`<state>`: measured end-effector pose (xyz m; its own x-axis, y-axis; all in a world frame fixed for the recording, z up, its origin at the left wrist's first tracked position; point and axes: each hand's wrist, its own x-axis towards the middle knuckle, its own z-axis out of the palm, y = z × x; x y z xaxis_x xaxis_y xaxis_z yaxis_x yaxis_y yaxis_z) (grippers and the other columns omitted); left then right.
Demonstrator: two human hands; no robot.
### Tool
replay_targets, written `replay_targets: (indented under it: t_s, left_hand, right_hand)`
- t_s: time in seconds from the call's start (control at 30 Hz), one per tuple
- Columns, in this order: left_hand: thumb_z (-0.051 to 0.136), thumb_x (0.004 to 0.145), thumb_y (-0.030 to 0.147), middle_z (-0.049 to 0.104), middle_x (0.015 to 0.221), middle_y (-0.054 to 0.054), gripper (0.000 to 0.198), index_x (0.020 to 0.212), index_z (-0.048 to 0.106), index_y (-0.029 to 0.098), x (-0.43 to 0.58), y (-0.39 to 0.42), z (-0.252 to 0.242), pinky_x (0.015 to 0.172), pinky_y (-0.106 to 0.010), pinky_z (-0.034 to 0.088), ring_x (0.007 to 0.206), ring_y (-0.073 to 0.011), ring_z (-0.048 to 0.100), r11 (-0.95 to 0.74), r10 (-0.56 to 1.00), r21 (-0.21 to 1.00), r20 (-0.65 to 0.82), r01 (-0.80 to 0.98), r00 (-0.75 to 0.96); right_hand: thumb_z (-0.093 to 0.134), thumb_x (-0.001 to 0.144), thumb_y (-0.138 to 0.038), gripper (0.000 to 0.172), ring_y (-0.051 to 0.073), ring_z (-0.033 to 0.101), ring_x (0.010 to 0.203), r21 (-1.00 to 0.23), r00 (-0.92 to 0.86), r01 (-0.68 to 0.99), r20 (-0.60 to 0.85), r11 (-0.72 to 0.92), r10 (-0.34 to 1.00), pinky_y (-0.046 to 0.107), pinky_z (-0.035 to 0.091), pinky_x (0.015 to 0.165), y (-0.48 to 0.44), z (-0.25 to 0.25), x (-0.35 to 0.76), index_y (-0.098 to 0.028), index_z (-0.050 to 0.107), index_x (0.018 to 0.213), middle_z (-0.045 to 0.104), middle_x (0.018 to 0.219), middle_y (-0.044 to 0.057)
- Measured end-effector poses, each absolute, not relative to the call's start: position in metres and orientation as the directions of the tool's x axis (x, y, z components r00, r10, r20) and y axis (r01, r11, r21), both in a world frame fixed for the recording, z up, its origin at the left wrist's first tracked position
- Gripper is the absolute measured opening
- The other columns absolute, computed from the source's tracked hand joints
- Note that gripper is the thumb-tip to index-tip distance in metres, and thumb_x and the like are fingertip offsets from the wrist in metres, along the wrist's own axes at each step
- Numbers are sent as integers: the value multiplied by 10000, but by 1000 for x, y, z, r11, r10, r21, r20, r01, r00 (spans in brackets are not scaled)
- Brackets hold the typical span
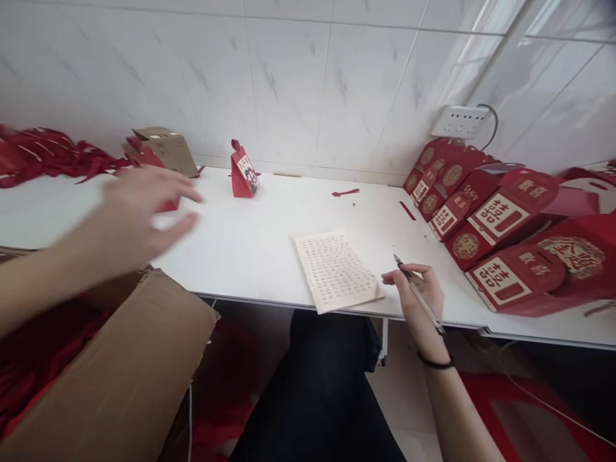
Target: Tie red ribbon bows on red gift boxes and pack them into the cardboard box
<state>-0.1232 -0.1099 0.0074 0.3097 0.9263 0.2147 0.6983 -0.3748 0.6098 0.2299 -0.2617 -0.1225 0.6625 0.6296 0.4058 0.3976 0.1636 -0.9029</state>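
Note:
My right hand [423, 292], with a black band at the wrist, holds a pen [426, 301] whose tip points up and away from me. Just left of it lies a sheaf of paper [337, 269] covered in rows of handwriting, at the table's front edge. My left hand [144, 208] is raised over the left side of the table, blurred by motion, thumb and fingers apart. A red box partly shows behind that hand. Farther back stands a small red triangular gift box [244, 176] with a ribbon loop on top.
Red gift boxes [500, 218] are stacked at the right, below a white power strip [461, 122]. Red ribbons [52, 154] and a small brown carton [168, 154] sit at back left. A large cardboard box [120, 366] stands before the table, lower left. Ribbon scraps [345, 192] lie near the wall.

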Motion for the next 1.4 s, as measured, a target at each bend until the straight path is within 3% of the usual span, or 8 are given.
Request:
replay_targets:
  t_s: [0.03,0.07,0.17,0.27,0.4,0.6,0.9,1.4]
  left_hand:
    - [514,651,491,549,1201,31,389,920,619,230,-90,-121,3,1082,-430,159,1239,-271,378,-589,808,407,314,698,498]
    - [505,678,460,565,1181,11,367,929,628,222,-61,-130,-5,1080,-448,133,1210,-274,412,-727,687,241,274,644,673]
    - [470,800,364,488,1316,-90,416,1172,542,191,-4,-150,-36,1056,-435,174,1235,-265,407,-925,374,60,-37,376,927]
    - [492,826,365,334,1441,-124,550,1339,378,203,9,-152,-63,1047,-441,192,1338,-282,260,-958,246,89,-234,272,941]
    - [507,820,336,188,1500,-65,641,1405,250,277,2,-142,-77,1062,-449,167,1374,-283,168,-935,255,143,-362,324,897]
    - [509,788,296,135,1508,-21,706,1418,193,324,2,-135,-67,1079,-473,134,1380,-268,150,-907,271,171,-458,384,846]
    - [535,757,298,160,1506,-12,727,1410,217,338,1,-129,-74,1067,-488,170,1375,-292,159,-885,282,225,-437,408,854]
    - [542,744,290,172,1507,-7,724,1402,243,327,4,-132,-71,1079,-488,149,1378,-281,150,-876,301,218,-450,430,841]
  right_hand:
    - [619,760,-458,312,192,647,632,-911,659,376,389,166,644,331,522,627,-258,-123,229,-203,459,845,662,644,27]
    - [586,785,-470,306,188,644,620,-920,654,359,366,154,662,330,518,623,-255,-124,228,-204,448,847,662,637,25]
    - [472,847,-521,325,185,635,605,-935,651,332,323,125,687,338,510,632,-253,-132,234,-197,461,870,656,628,24]
    - [385,865,-586,421,182,621,628,-930,636,302,360,209,682,339,502,633,-256,-140,244,-185,500,924,645,674,35]
    - [315,863,-639,538,157,570,638,-890,640,353,454,288,619,313,472,609,-260,-138,238,-168,574,888,616,757,52]
    - [574,838,-374,275,108,502,533,-926,450,287,356,244,819,225,396,524,-250,-120,174,-177,509,658,550,575,-24]
    - [491,819,-271,405,74,252,470,-901,458,431,271,56,846,203,255,452,-236,-128,161,-193,234,516,235,477,-68]
    - [467,773,-236,346,74,227,466,-803,385,595,326,38,863,207,236,449,-237,-127,158,-192,234,521,221,479,-69]
